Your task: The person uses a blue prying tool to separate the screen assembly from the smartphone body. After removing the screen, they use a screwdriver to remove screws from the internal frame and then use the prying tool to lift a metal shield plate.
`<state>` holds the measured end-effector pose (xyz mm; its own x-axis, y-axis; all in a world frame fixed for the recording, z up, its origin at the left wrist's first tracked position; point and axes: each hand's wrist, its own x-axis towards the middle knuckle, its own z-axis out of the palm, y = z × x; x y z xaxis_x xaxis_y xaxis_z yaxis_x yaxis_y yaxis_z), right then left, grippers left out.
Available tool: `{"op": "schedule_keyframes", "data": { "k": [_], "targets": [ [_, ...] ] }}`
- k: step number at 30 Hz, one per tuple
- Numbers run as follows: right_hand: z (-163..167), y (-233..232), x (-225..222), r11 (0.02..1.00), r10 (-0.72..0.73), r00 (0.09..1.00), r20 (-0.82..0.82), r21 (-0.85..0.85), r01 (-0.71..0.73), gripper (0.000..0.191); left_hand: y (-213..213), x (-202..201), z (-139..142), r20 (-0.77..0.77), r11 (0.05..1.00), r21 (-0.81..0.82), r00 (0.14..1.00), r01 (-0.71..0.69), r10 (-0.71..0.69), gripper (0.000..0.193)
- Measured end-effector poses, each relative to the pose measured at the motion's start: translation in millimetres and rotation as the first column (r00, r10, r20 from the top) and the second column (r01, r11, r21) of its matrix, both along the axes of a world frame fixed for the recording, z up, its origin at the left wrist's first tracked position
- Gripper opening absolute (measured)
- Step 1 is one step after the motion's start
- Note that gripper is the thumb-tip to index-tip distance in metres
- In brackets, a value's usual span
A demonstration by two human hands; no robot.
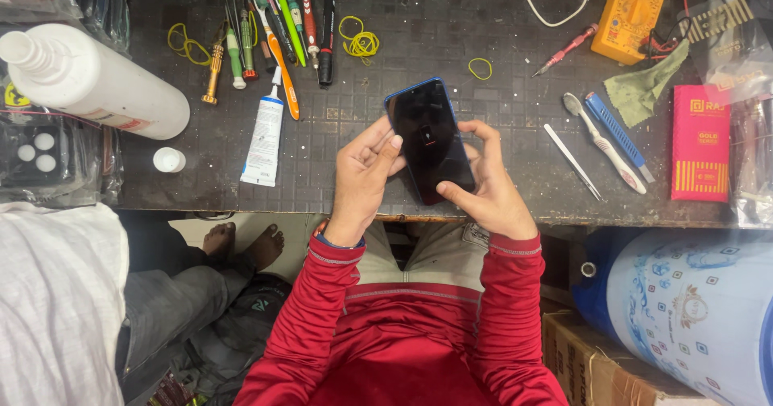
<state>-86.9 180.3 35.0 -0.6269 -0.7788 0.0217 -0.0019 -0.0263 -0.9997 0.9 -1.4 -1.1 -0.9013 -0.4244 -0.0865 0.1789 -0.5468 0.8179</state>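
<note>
Above the near edge of the dark workbench [499,27], a blue-edged smartphone [428,138] is held screen-up, its display dark. Left hand [362,176] cups its left side, fingers curled together against the frame. Right hand [487,188] grips the right side, thumb pressed on the lower screen. Screwdrivers [274,27] lie well beyond; a white toothbrush [604,142] rests to the right.

A small repair workshop: a dark counter [499,188] carries screwdrivers [266,27] at eleven o'clock, a yellow multimeter [628,11] at one o'clock, and tweezers [572,162] at three o'clock.
</note>
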Motion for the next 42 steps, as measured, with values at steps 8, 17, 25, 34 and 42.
{"op": "schedule_keyframes", "data": {
  "k": [8,17,25,34,42],
  "targets": [
    [0,1,1,1.0,0.002,0.999,-0.037,-0.005,-0.002,0.088,0,0,1,-0.03,1.0,0.011,1.0,-0.003,0.003,0.048],
    [-6,3,1,1.0,0.004,0.997,-0.076,-0.015,-0.005,0.084,0,0,-1,0.051,0.999,-0.025,0.998,-0.023,0.025,0.049],
    [-12,3,2,1.0,-0.003,0.985,-0.175,0.003,0.004,0.084,0,1,-2,0.035,0.999,-0.024,0.999,-0.022,0.023,0.049],
    [-7,3,2,1.0,-0.001,0.994,-0.111,-0.018,-0.001,0.087,0,1,8,0.031,1.0,-0.024,1.0,0.003,-0.002,0.049],
    [-6,3,3,0.999,0.012,0.998,-0.056,-0.043,-0.014,0.085,-2,2,7,-0.031,1.0,0.012,0.999,0.024,-0.023,0.049]
  ]
}}
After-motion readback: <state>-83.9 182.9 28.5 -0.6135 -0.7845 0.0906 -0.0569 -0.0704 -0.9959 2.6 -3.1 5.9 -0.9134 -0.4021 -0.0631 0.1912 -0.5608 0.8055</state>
